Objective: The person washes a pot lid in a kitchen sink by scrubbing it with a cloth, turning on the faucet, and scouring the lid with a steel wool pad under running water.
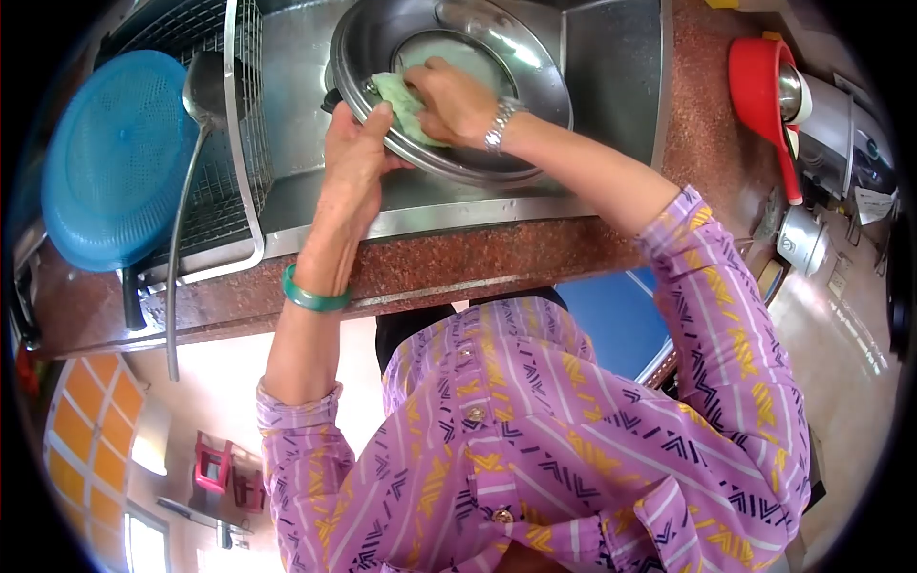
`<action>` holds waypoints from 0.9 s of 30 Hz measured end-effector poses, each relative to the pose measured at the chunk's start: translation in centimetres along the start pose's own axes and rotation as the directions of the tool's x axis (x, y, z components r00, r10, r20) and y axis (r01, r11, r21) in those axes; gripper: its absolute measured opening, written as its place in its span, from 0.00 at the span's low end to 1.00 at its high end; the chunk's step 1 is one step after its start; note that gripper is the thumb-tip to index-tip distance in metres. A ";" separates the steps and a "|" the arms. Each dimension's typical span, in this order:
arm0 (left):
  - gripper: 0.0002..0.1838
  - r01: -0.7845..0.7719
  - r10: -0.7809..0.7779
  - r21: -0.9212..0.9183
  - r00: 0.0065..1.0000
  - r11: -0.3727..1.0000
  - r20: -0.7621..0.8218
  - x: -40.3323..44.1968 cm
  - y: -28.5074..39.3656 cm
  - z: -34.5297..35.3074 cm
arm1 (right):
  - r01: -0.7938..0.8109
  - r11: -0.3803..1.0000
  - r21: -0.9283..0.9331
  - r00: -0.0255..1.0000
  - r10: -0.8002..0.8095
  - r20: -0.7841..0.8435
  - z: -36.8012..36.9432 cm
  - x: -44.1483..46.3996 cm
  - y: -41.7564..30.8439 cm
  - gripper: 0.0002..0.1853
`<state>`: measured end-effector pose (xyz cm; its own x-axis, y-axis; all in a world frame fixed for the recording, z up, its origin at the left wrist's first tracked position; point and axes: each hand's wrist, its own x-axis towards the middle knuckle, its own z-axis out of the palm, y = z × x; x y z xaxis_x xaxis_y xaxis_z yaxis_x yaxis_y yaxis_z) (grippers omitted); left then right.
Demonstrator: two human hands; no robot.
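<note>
A wide steel pan is tilted over the metal sink. My left hand, above a green bangle, grips the pan's near left rim, thumb on top and fingers partly hidden under it. Inside the pan, my right hand presses a pale green cloth against the inner left wall, its fingers bent round the cloth. A silver watch is on the right wrist. Part of a black handle shows beside my left thumb.
On the left, a wire rack holds a blue plastic basket and a long ladle. A red-brown stone counter borders the sink. A red scoop-like container and metal pot are at right.
</note>
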<state>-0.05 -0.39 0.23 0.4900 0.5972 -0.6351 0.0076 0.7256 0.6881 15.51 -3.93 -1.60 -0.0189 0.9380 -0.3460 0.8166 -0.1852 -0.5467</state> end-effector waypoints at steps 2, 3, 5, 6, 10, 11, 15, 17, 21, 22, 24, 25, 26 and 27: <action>0.12 0.001 -0.001 0.005 1.000 1.000 -0.008 -0.2 0.1 -0.2 | 0.024 1.000 0.000 0.999 -0.024 -0.034 0.3 1.0 0.2 0.20; 0.12 -0.003 0.003 0.009 1.000 1.000 -0.008 -0.2 0.3 -0.1 | 0.046 0.999 -0.008 0.996 -0.046 -0.074 0.3 1.4 0.4 0.19; 0.12 -0.010 0.010 0.021 1.000 1.000 -0.002 0.0 0.1 -0.2 | 0.039 0.999 0.008 0.994 -0.038 -0.099 0.3 1.9 0.7 0.18; 0.12 -0.012 0.012 0.037 1.000 0.999 -0.001 0.1 0.0 -0.3 | 0.035 0.999 0.031 0.992 -0.031 -0.121 0.6 2.2 0.8 0.18; 0.11 -0.028 0.028 0.054 1.000 0.998 -0.001 0.1 -0.1 -0.5 | -0.071 0.998 -0.002 0.995 0.070 -0.067 1.2 5.5 1.1 0.20; 0.11 -0.040 0.040 0.043 0.999 0.998 0.000 0.3 -0.4 -0.7 | -0.051 0.999 -0.003 0.994 0.050 -0.094 1.4 5.2 1.0 0.21; 0.09 -0.059 0.059 0.035 0.998 0.998 0.001 0.4 -0.4 -0.4 | 0.033 0.999 0.000 0.987 -0.032 -0.154 1.5 0.8 1.4 0.19; 0.09 -0.063 0.063 0.044 0.998 0.997 0.004 0.5 -0.3 -0.5 | 0.052 0.998 0.034 0.987 -0.047 -0.151 0.9 -2.0 2.2 0.17; 0.10 -0.044 0.044 0.042 0.999 0.998 0.019 0.4 -0.1 -0.2 | 0.052 0.998 0.033 0.996 -0.050 -0.073 0.1 -4.6 3.0 0.17; 0.10 -0.045 0.045 0.038 0.999 0.998 0.018 0.3 -0.1 -0.1 | 0.030 0.999 0.025 0.997 -0.028 -0.075 0.0 -4.6 2.9 0.17; 0.10 -0.032 0.031 0.033 0.999 0.999 0.024 0.2 -0.1 -0.1 | 0.073 0.997 0.034 0.988 -0.068 -0.139 0.5 -3.4 2.5 0.16; 0.11 -0.019 0.018 0.022 0.999 1.000 0.031 0.2 -0.1 0.0 | 0.115 0.993 0.035 0.974 -0.106 -0.202 0.8 -2.4 2.2 0.16; 0.11 -0.019 0.018 0.023 0.999 1.000 0.027 0.2 -0.1 0.0 | 0.121 0.993 0.013 0.975 -0.117 -0.191 0.9 -0.8 2.1 0.16; 0.11 -0.028 0.028 0.017 0.999 0.999 0.039 0.1 -0.1 0.0 | 0.127 0.992 -0.006 0.976 -0.126 -0.178 1.2 1.3 2.1 0.16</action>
<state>-0.03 -0.38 0.13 0.5234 0.6033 -0.6017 0.0088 0.7023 0.7118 16.53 -3.46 -4.10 -0.0185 0.9909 -0.1333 0.8109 -0.0631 -0.5817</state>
